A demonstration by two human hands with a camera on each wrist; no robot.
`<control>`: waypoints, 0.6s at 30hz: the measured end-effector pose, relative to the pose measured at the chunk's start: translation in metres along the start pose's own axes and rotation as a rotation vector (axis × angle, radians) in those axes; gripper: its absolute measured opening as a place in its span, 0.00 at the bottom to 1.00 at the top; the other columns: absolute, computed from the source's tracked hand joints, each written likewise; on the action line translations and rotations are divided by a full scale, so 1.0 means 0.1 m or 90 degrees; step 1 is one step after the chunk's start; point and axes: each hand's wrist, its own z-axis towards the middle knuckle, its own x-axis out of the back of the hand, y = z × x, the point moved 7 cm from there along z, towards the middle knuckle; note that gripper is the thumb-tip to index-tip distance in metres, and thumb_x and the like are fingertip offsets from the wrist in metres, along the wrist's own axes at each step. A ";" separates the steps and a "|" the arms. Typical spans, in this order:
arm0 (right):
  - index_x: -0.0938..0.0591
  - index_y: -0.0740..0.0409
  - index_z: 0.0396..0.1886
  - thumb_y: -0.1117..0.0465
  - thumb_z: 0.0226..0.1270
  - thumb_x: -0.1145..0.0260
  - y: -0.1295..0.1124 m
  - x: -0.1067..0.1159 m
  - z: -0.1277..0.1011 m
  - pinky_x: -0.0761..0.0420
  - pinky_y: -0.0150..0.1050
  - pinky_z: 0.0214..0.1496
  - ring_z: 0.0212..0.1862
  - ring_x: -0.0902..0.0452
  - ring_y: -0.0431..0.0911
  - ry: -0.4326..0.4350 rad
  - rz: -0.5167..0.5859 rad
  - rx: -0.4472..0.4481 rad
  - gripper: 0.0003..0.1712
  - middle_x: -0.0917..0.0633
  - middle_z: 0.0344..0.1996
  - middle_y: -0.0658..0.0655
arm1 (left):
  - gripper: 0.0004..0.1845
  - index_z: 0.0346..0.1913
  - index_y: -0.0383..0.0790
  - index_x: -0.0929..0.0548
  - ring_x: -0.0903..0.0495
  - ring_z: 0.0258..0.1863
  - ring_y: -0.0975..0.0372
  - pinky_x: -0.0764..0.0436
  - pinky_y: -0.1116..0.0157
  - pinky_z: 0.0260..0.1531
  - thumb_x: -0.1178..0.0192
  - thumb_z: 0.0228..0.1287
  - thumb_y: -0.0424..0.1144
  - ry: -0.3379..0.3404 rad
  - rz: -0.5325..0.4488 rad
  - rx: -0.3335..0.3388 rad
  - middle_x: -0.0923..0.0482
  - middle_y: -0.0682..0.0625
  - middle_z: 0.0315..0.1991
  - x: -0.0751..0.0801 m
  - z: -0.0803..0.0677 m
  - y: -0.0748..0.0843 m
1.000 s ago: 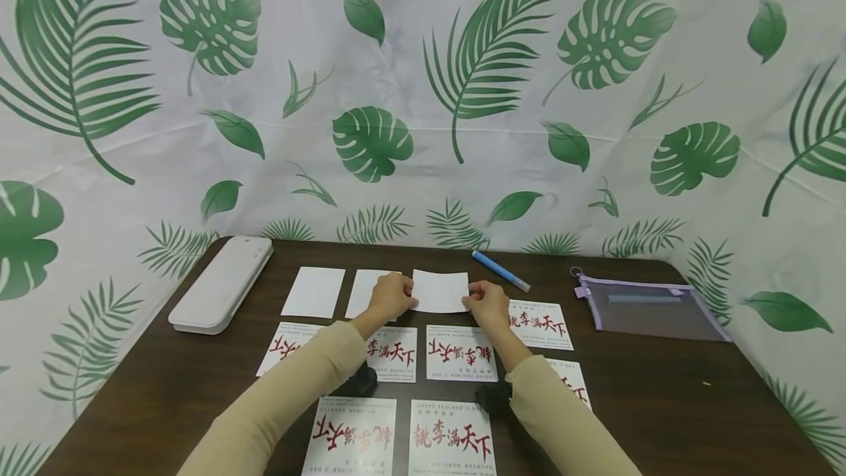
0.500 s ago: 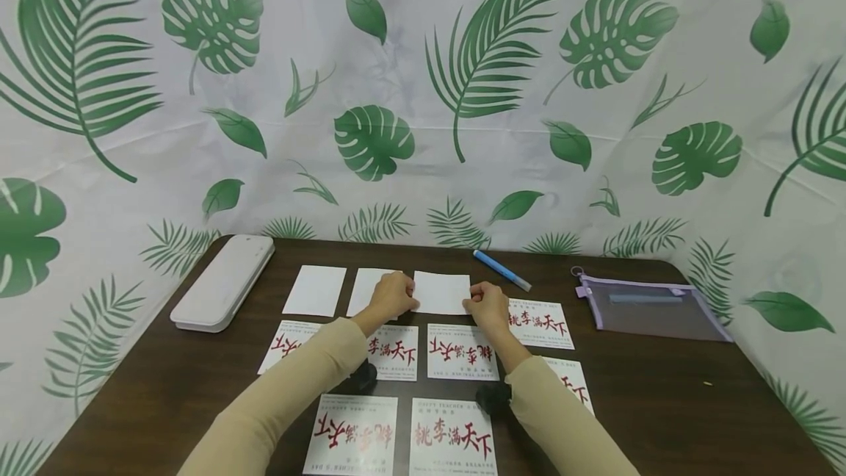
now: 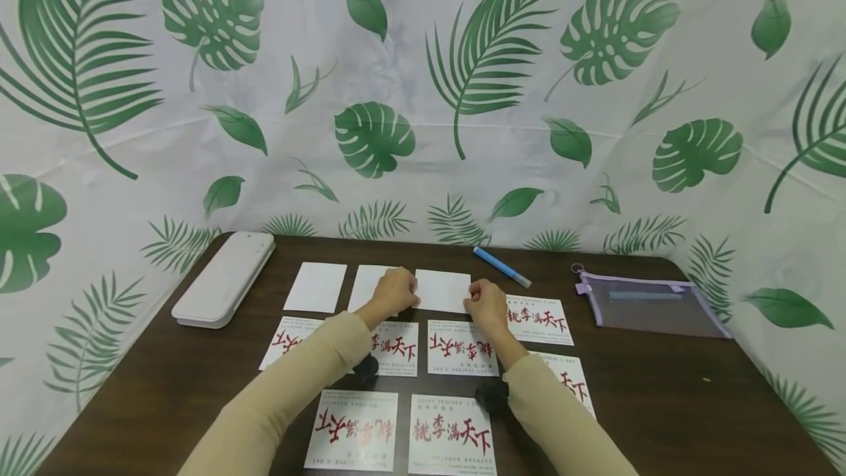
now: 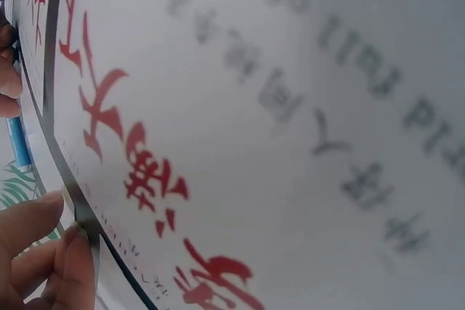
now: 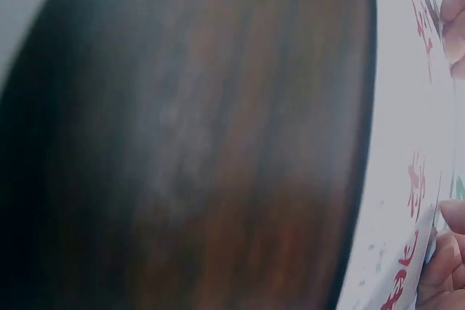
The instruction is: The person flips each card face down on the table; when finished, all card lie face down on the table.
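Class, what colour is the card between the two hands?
The card is white, clearest in the head view.

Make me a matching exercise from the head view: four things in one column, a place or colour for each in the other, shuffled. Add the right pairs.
1. pen
2. zip pouch
3. long case
4. rightmost blank card

A. between the left hand and the right hand
B. mainly blue
C. edged in purple
D. farthest left of the things on the table

Pairs: 1-B, 2-C, 3-D, 4-A
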 end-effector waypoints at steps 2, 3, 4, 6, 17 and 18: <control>0.19 0.68 0.37 0.71 0.49 0.32 -0.01 0.01 0.00 0.27 0.43 0.36 0.30 0.26 0.50 -0.005 0.003 -0.009 0.12 0.21 0.23 0.58 | 0.19 0.12 0.40 0.31 0.36 0.18 0.63 0.38 0.70 0.19 0.31 0.48 0.31 -0.001 -0.015 -0.003 0.34 0.53 0.13 0.02 -0.02 0.00; 0.19 0.68 0.38 0.71 0.51 0.32 -0.03 0.02 0.00 0.27 0.43 0.36 0.31 0.26 0.50 -0.004 0.011 -0.013 0.12 0.21 0.24 0.58 | 0.17 0.13 0.37 0.29 0.36 0.18 0.63 0.38 0.70 0.19 0.31 0.50 0.32 0.001 -0.028 -0.005 0.32 0.52 0.13 0.05 -0.04 -0.01; 0.19 0.69 0.39 0.70 0.52 0.32 -0.05 0.02 0.00 0.27 0.43 0.35 0.31 0.26 0.50 -0.003 0.021 -0.015 0.13 0.21 0.24 0.58 | 0.14 0.16 0.34 0.25 0.34 0.19 0.63 0.36 0.70 0.19 0.32 0.51 0.32 0.007 -0.045 -0.007 0.29 0.51 0.15 0.08 -0.06 -0.03; 0.20 0.68 0.41 0.69 0.54 0.32 -0.13 0.04 0.00 0.27 0.42 0.37 0.31 0.25 0.50 0.006 0.056 -0.018 0.14 0.20 0.25 0.58 | 0.08 0.26 0.29 0.18 0.27 0.22 0.61 0.30 0.69 0.21 0.33 0.53 0.33 0.014 -0.090 -0.007 0.22 0.47 0.21 0.18 -0.13 -0.07; 0.20 0.69 0.43 0.69 0.57 0.35 -0.89 -0.29 -0.24 0.34 0.26 0.22 0.24 0.34 0.38 -0.096 0.326 -0.019 0.13 0.25 0.24 0.51 | 0.22 0.55 0.31 0.22 0.19 0.41 0.54 0.20 0.64 0.34 0.36 0.59 0.38 0.003 -0.206 0.087 0.18 0.42 0.43 0.71 -0.65 -0.78; 0.20 0.69 0.44 0.69 0.58 0.35 -0.93 -0.36 -0.28 0.34 0.25 0.22 0.24 0.34 0.38 -0.111 0.329 -0.017 0.14 0.26 0.24 0.51 | 0.22 0.55 0.31 0.22 0.18 0.41 0.54 0.20 0.63 0.34 0.36 0.59 0.38 0.008 -0.199 0.095 0.18 0.41 0.43 0.75 -0.71 -0.86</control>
